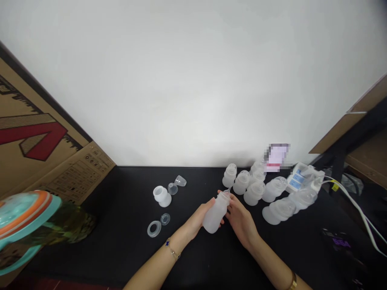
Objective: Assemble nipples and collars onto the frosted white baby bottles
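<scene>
My left hand (198,219) is wrapped around the body of a frosted white plastic bottle (215,212), which is tilted with its neck pointing up and right. My right hand (240,217) is closed at the bottle's neck, fingers by the opening, where a small clear part sits. Both hands are over the middle of a black table (121,241).
Several more frosted bottles (263,191) lie grouped at the right. At the left of my hands lie a white cup-shaped part (161,196), small clear caps (177,184) and a clear ring (154,228). A white power strip (304,177) with cables is at right, cardboard boxes (45,157) and a teal-orange lid (24,219) at left.
</scene>
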Available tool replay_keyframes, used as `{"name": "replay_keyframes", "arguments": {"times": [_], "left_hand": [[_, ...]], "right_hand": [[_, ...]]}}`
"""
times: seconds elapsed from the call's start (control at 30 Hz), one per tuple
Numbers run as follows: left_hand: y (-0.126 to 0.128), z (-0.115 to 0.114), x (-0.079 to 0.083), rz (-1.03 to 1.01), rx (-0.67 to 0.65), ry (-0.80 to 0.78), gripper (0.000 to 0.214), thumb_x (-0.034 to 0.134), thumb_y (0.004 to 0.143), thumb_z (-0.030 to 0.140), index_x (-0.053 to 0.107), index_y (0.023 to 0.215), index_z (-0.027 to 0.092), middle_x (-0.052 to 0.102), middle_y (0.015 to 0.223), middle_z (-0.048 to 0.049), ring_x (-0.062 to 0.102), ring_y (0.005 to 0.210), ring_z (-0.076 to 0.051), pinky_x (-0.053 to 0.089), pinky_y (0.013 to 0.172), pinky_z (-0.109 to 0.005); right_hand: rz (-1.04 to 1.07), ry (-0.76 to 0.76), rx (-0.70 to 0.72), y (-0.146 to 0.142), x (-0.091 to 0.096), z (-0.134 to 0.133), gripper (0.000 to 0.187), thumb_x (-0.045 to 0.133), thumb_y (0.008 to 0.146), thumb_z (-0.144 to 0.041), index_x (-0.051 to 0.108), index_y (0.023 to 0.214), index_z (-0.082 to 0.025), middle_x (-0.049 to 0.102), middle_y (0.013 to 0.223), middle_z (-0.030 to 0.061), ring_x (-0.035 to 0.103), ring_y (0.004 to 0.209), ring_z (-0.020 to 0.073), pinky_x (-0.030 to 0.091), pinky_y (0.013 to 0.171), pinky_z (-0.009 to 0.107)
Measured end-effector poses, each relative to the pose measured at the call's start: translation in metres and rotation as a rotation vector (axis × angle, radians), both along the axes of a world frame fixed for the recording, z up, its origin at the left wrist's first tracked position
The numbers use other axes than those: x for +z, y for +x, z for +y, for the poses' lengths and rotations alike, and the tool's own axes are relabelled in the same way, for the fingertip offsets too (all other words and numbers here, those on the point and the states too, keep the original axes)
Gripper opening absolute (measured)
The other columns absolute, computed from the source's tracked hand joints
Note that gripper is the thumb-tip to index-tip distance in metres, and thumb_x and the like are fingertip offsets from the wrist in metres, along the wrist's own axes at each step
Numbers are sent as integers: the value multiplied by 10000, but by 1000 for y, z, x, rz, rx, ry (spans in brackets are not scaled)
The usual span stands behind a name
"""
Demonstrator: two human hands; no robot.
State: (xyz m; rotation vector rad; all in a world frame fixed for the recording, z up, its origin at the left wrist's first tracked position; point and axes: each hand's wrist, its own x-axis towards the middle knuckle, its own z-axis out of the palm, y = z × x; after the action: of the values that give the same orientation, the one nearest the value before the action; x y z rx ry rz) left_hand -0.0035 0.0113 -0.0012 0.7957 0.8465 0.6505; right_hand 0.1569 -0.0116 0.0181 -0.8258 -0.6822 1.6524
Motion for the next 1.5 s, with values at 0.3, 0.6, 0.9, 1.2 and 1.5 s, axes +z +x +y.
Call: {"name": "replay_keyframes", "arguments": {"times": [0.3, 0.6, 0.9, 1.2, 1.5], "left_hand": [[1, 0, -2, 12, 3, 18, 694, 483, 879, 682, 683, 1114, 60, 727, 740, -125, 664, 604, -187, 518, 597, -268], [-1, -1, 1, 40, -10, 8, 700, 487, 855, 714, 705, 976, 60, 725, 769, -136, 660, 626, -187, 499, 600, -265], [1, -1, 3, 49, 9, 5, 710, 525, 836, 714, 703, 1022, 52, 724, 732, -127, 666, 612, -183, 529, 615, -263], [1, 1, -2, 54, 24, -13, 637, 515, 890, 636, 686, 1075, 51, 731, 743, -138, 679, 607, -192, 547, 603, -264], [1, 0, 2, 66, 32, -27, 582, 477, 933, 580, 689, 1055, 52, 738, 756, -134, 696, 612, -207, 550, 597, -270]], "right_hand": [[-39, 9, -23, -1, 0, 1, 298, 645, 848, -452, 671, 1069, -252, 636, 1245, 60, 560, 1134, 310, 496, 811, 392], [-2, -21, 1, 0, 2, 1, 339, 586, 881, -441, 685, 1172, -298, 623, 1333, 27, 542, 1179, 324, 471, 855, 429], [37, 9, 5, 0, 0, 1, 272, 569, 890, -362, 705, 1103, -261, 660, 1249, 38, 572, 1028, 264, 452, 738, 348], [55, 31, -7, 1, -4, 4, 231, 637, 857, -345, 712, 1058, -260, 688, 1142, 40, 571, 1015, 244, 442, 789, 326], [108, 27, 37, 2, -10, 8, 279, 620, 845, -354, 717, 1086, -255, 695, 1191, 39, 580, 1073, 267, 449, 792, 338]]}}
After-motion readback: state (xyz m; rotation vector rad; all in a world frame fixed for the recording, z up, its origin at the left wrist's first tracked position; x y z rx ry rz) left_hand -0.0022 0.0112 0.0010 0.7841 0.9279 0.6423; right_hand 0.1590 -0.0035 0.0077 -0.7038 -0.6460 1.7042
